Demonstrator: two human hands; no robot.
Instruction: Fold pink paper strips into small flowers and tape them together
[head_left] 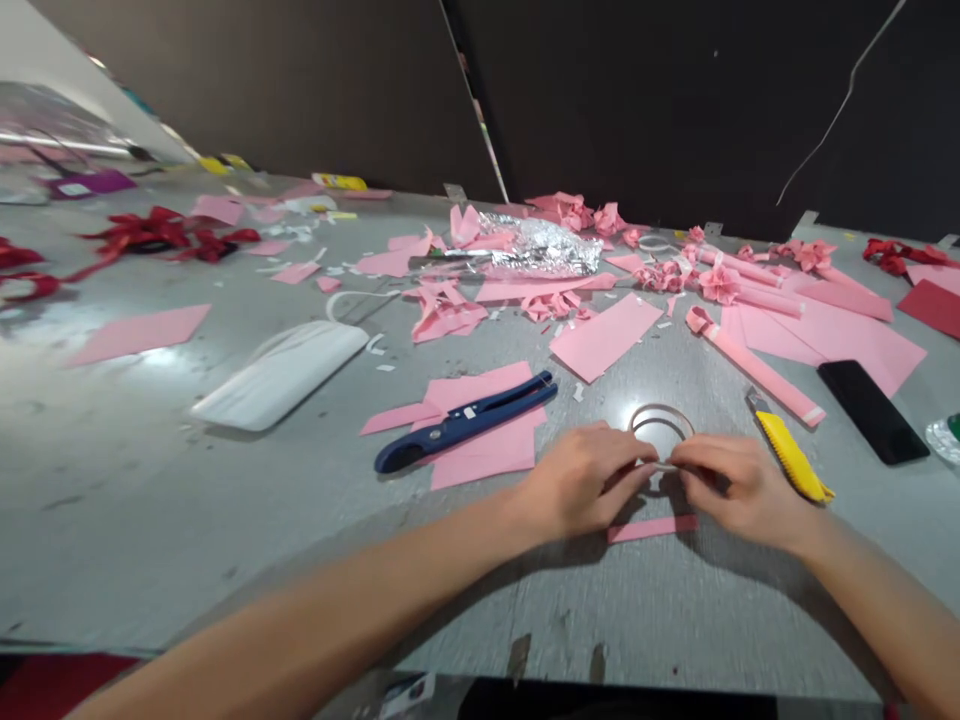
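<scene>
My left hand (581,480) and my right hand (731,485) meet fingertip to fingertip on the near edge of a thin tape roll (661,420) lying flat on the grey table (225,520). Both hands pinch at the roll's rim, fingers closed on it. A narrow pink paper strip (652,528) lies on the table just under and between the hands. A yellow box cutter (791,455) lies right beside my right hand.
Blue-handled scissors (465,422) rest on pink paper left of my hands. A black phone (872,410) lies at the right. Pink sheets, rolled pink strips, folded pink flowers, crumpled foil (540,245), a white pouch (281,375) and red ribbons (150,232) cover the far table.
</scene>
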